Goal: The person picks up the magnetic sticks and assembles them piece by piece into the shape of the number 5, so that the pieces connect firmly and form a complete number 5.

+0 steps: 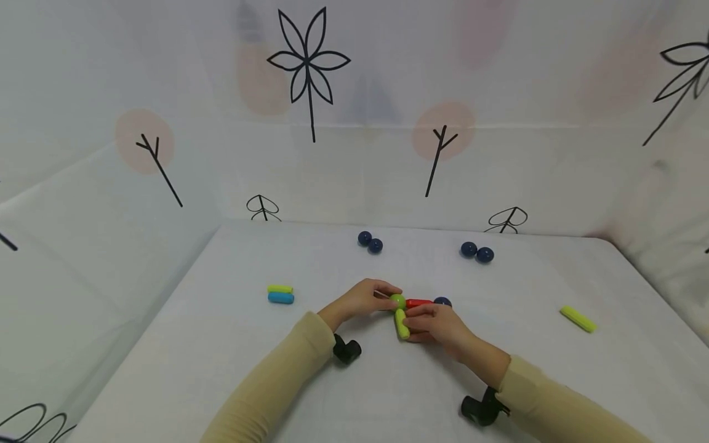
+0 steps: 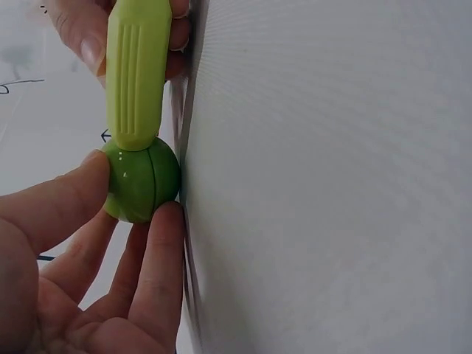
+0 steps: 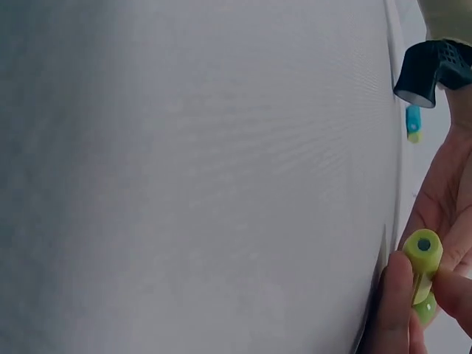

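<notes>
Near the table's middle, my left hand (image 1: 361, 299) pinches a green ball (image 1: 398, 300) between thumb and fingers. In the left wrist view, the ball (image 2: 135, 188) has a seam and shiny surface. A yellow-green rod (image 1: 402, 325) with grooved sides meets the ball end-on and points toward me. My right hand (image 1: 443, 329) holds this rod between thumb and fingers. The right wrist view shows a dark round spot in the near end of the rod (image 3: 423, 254). From the ball's right side a red rod (image 1: 418, 303) extends to a dark blue ball (image 1: 442, 301), partly hidden behind my right hand.
Two dark blue balls (image 1: 370, 242) lie at the back, and another pair (image 1: 477, 252) farther right. At left, a yellow-green rod (image 1: 280, 288) lies beside a blue rod (image 1: 280, 298). A single yellow-green rod (image 1: 578, 319) is at right. Black wrist cameras (image 1: 347, 351) hang below both sleeves.
</notes>
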`<state>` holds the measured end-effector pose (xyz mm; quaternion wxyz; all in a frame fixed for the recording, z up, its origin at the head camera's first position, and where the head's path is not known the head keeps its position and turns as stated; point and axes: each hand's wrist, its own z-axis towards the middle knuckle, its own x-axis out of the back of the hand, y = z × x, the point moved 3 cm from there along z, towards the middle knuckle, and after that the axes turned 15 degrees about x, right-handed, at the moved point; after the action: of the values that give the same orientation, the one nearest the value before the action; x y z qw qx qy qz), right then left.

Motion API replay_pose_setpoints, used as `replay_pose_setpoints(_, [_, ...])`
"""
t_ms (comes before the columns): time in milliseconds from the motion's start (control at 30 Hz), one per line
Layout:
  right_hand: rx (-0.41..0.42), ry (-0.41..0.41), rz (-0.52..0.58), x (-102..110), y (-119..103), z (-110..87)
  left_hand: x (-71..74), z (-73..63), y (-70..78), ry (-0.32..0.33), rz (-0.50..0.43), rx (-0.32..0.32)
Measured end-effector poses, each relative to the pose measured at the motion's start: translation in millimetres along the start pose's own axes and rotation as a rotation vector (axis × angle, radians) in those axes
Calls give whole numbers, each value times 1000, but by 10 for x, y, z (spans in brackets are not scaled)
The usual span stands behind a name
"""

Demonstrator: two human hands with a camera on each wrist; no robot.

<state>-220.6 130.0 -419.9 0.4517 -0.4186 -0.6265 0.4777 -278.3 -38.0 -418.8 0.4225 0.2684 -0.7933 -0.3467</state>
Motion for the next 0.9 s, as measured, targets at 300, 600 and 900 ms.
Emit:
replay_pose_setpoints(300, [172, -64, -232, 191, -133, -58, 4, -15, 15, 5, 7, -10])
replay_pose_setpoints(600, [422, 15, -531, 504, -259, -36, 0, -14, 29, 5, 18, 2])
replay_pose_setpoints(900, [411, 30, -592, 634, -189, -6, -18, -7, 14, 7, 8, 33])
